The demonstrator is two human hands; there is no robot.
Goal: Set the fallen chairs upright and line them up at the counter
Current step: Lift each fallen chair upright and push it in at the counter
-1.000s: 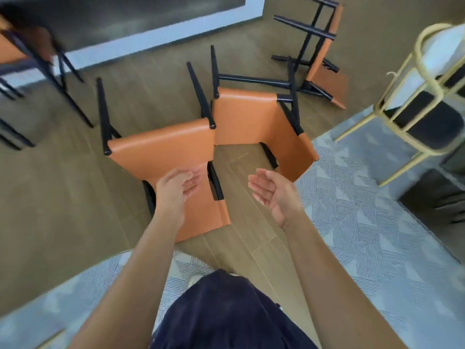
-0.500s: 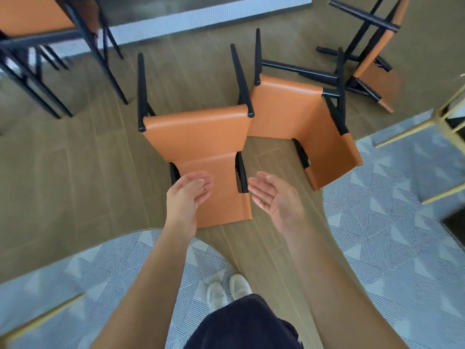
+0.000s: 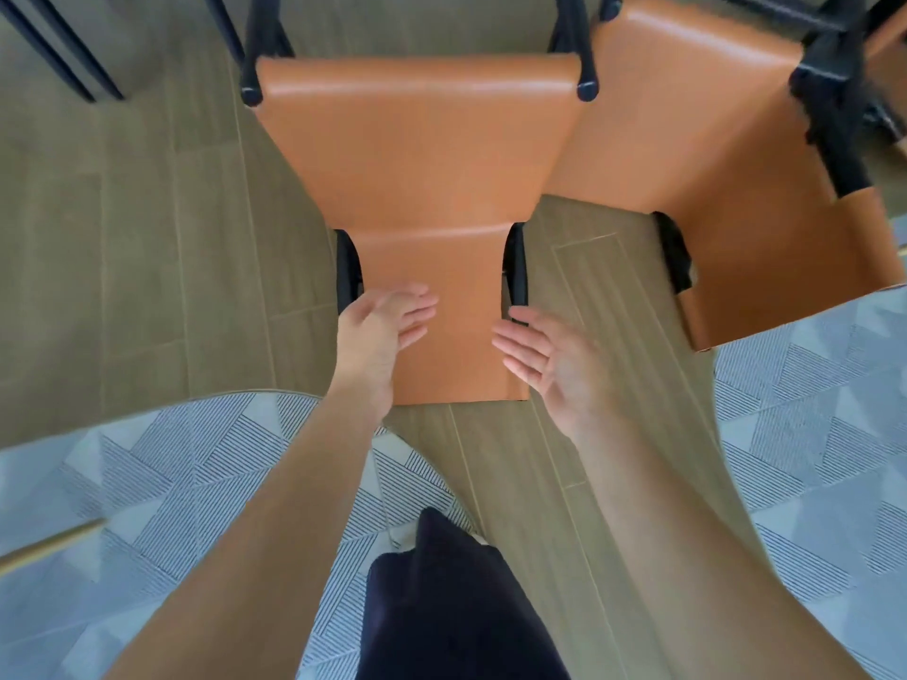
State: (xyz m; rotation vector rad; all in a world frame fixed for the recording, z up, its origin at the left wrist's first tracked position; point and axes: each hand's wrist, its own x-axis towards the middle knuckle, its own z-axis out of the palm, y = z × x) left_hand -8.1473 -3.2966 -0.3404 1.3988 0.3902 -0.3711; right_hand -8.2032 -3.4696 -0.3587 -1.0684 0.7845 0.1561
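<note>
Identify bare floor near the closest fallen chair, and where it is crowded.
Free: wood floor left of the closest chair, bordered by the rug below and black legs above; a narrower strip between both chairs' backrests. Crowded: top right, where the second chair sits close beside it.

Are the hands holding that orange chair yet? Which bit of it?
Not yet, nothing is held. The left hand and right hand are both open, fingers straight, one at each side of the nearest orange chair, by its backrest.

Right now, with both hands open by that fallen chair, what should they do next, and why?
Probably close them on the edges of the backrest: the left hand and right hand are open on either side of it, and the chair lies tipped over.
</note>
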